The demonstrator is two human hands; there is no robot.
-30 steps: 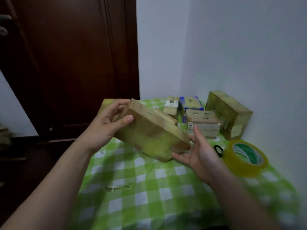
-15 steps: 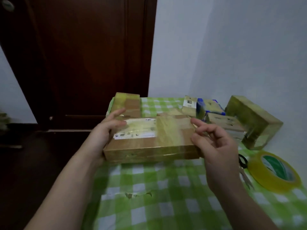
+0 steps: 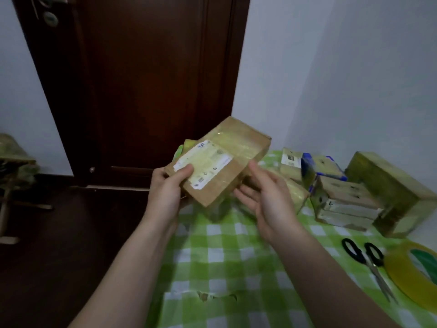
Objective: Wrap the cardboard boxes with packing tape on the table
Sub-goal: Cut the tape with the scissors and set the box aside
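Evidently being checked, the cardboard box (image 3: 221,163) is gripped by the left hand (image 3: 165,192), right hand (image 3: 269,202) open alongside; tape roll (image 3: 402,274) likely needed.

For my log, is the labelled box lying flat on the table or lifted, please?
Lifted and tilted: the left hand grips the labelled box by its near end, above the tablecloth.
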